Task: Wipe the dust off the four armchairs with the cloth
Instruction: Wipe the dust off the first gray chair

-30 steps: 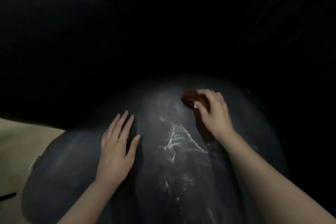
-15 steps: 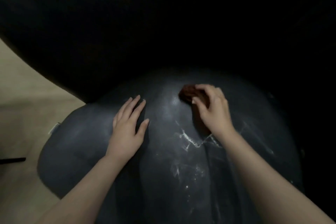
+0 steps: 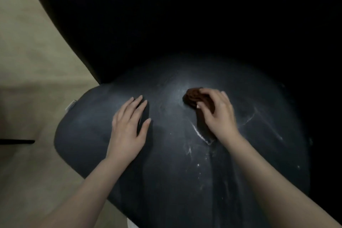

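A dark grey armchair [image 3: 88, 127] fills the lower middle of the view, its rounded surface streaked with pale dust and white scratch-like marks. My right hand [image 3: 218, 114] grips a bunched brown cloth [image 3: 192, 95] and holds it against the armchair's upper middle. My left hand [image 3: 129, 126] lies flat on the surface to the left, fingers straight and spread. Everything beyond the armchair is black and hidden in darkness.
A beige floor [image 3: 33, 72] shows at the left and lower left. A thin black bar [image 3: 16, 141] lies on the floor at the left edge. A small pale tag [image 3: 71, 104] sticks out from the armchair's left rim.
The view has swung, so more floor shows at the left. My right hand has dragged the cloth over the dusty patch, and the streaks under it look thinner. My left hand stays flat.
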Action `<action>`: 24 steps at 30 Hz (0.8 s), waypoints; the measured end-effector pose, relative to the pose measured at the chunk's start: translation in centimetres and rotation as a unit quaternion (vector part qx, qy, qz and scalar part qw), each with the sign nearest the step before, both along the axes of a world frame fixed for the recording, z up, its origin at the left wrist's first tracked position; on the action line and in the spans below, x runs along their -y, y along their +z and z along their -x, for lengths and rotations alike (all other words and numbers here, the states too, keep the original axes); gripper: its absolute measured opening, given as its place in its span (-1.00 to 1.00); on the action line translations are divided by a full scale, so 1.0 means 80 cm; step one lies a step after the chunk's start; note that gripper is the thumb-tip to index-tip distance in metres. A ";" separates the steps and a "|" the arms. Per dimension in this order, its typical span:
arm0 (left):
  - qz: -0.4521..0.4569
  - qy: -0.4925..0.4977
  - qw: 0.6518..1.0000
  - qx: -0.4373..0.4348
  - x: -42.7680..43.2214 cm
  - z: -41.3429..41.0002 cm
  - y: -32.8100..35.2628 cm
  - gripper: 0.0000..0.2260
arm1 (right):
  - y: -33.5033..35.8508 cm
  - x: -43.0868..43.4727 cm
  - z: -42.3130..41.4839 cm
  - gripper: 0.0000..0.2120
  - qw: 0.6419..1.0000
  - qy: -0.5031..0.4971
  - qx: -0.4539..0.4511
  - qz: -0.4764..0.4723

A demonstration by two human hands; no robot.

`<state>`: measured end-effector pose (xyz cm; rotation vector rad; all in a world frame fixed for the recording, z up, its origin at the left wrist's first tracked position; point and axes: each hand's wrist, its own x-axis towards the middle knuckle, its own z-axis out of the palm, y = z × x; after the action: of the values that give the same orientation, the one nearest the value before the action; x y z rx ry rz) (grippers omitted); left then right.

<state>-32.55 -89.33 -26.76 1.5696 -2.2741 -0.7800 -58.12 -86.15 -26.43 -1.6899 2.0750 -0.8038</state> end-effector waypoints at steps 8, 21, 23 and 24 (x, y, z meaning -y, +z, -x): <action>0.038 0.021 0.999 -0.010 -0.013 -0.022 -0.006 -0.66 | -0.002 -0.026 -0.076 -0.74 0.994 0.108 0.009 0.000; 0.076 0.012 0.997 -0.026 -0.020 -0.044 -0.014 -0.69 | -0.001 -0.045 -0.121 -0.74 0.996 0.094 -0.006 0.008; 0.063 0.003 0.998 -0.026 -0.016 -0.046 -0.013 -0.68 | 0.002 -0.061 -0.115 -0.75 0.991 0.135 0.002 -0.002; 0.054 0.000 0.998 -0.027 -0.014 -0.046 -0.013 -0.67 | 0.004 -0.064 -0.106 -0.76 0.990 0.141 0.000 -0.010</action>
<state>-28.84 -88.21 -27.79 1.4832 -2.2389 -0.6784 -49.67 -81.04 -26.11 -1.9150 1.7822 -0.6895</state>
